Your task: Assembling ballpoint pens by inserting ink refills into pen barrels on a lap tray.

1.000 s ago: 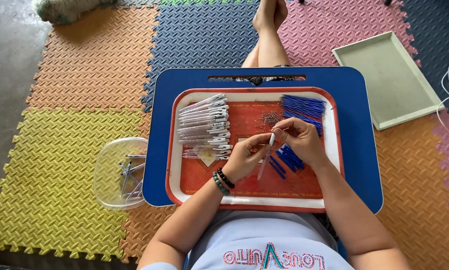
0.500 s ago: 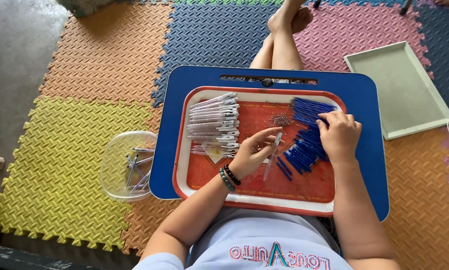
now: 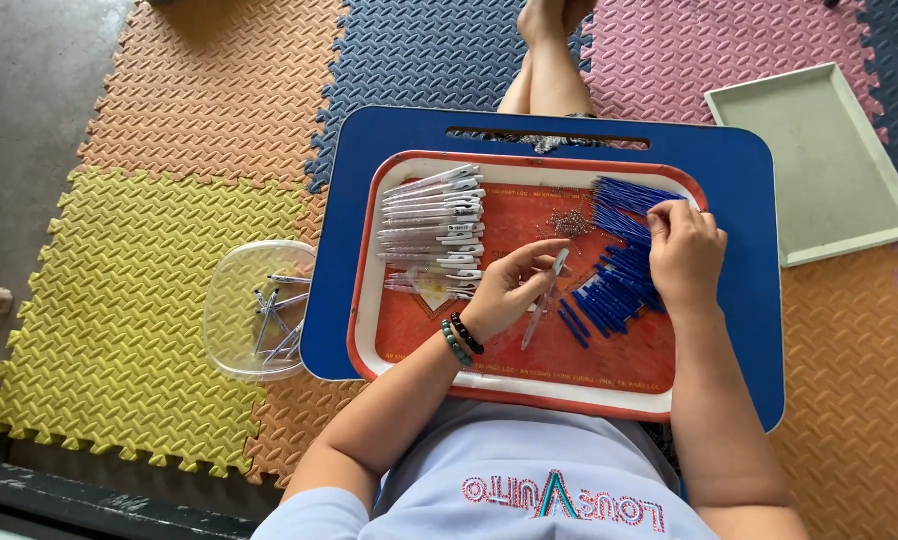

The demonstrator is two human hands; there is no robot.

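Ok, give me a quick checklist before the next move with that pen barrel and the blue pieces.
1. Left hand grips clear pen barrel: ok.
2. Right hand on blue pieces pile: ok.
3. One blue piece singled out in right fingers: cannot tell.
4. Red tray sits flat on blue lap desk: ok.
5. Small springs within reach, mid-tray: ok.
6. Clear bin beside desk holds finished-looking pens: ok.

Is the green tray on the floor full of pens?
No, the green tray on the mat holds nothing that shows; the blue pen parts lie on the red tray under the right hand.
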